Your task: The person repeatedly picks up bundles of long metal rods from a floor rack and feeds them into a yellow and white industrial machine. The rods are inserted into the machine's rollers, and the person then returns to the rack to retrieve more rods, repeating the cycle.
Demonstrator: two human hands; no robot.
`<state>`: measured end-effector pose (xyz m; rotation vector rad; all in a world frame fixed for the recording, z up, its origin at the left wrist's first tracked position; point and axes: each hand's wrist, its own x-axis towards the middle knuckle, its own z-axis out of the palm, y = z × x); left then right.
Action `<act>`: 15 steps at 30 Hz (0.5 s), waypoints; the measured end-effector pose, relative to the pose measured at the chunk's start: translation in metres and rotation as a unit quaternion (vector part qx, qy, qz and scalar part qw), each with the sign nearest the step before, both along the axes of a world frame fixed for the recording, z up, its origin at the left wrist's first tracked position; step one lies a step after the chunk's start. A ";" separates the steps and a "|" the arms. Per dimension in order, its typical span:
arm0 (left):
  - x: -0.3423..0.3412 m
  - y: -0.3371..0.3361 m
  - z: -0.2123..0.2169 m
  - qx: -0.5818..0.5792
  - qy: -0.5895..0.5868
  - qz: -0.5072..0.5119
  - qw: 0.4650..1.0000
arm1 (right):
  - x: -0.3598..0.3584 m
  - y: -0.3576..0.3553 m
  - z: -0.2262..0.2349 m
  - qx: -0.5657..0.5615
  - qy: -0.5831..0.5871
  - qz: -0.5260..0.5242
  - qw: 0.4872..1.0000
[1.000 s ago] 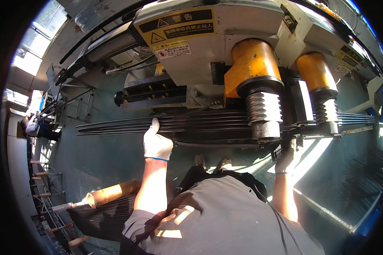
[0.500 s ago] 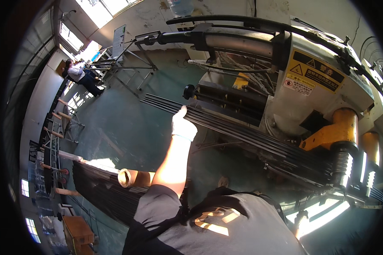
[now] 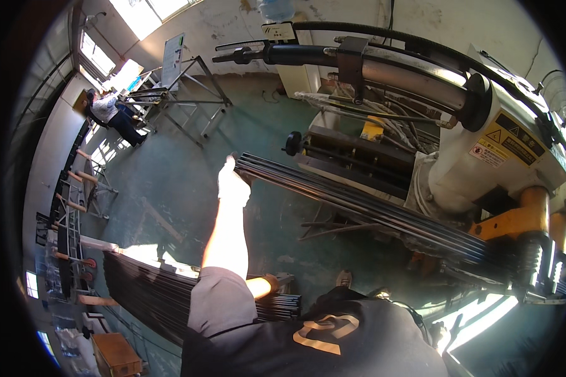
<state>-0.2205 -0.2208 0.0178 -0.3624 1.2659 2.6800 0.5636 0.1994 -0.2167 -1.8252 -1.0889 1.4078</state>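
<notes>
My left hand (image 3: 234,183), in a white glove, is at the left ends of several long, dark metal tubes (image 3: 358,206). Its fingers appear closed around those ends. The tubes lie side by side and slope down to the right, toward the yellow arm (image 3: 516,217) of a large machine, where shadow hides their far ends. Low on the right, beside my dark shirt, my right hand (image 3: 442,336) shows only in part. Strong glare and shadow there hide its fingers and anything in them.
The pale machine body (image 3: 459,169) with hoses and a long cylinder (image 3: 383,72) fills the right. A stack of dark tubes (image 3: 163,289) lies at lower left, beside a cardboard-coloured roll (image 3: 264,286). Another person (image 3: 116,116) is near metal frames (image 3: 192,100) at far left.
My left hand has slid left along the tubes, from partway along them to their left ends. The view has shifted, so the machine appears farther right.
</notes>
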 end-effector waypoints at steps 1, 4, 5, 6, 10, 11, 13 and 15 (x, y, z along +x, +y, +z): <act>0.010 0.005 0.007 -0.009 0.017 -0.028 0.999 | -0.003 0.001 0.004 -0.006 0.000 -0.003 1.000; 0.013 -0.010 -0.015 0.028 0.011 -0.090 0.995 | -0.013 0.003 0.006 -0.032 0.009 0.000 0.999; 0.018 -0.006 -0.008 0.015 -0.019 -0.064 0.998 | -0.011 0.005 0.000 -0.026 0.002 0.016 1.000; 0.021 -0.006 -0.002 0.007 -0.028 -0.062 0.998 | -0.009 0.009 -0.006 -0.020 -0.006 0.034 0.999; 0.019 -0.010 0.004 0.001 -0.039 -0.053 0.998 | 0.038 0.046 -0.065 0.075 -0.055 0.212 0.973; 0.013 -0.015 -0.011 0.010 -0.045 -0.045 0.998 | 0.059 0.068 -0.080 0.138 -0.077 0.289 0.944; 0.006 -0.021 -0.017 0.022 -0.028 -0.040 0.999 | 0.055 0.071 -0.090 0.157 -0.101 0.304 0.934; 0.000 -0.023 -0.015 0.043 -0.004 -0.048 0.998 | 0.023 0.051 -0.073 0.031 -0.097 0.149 0.984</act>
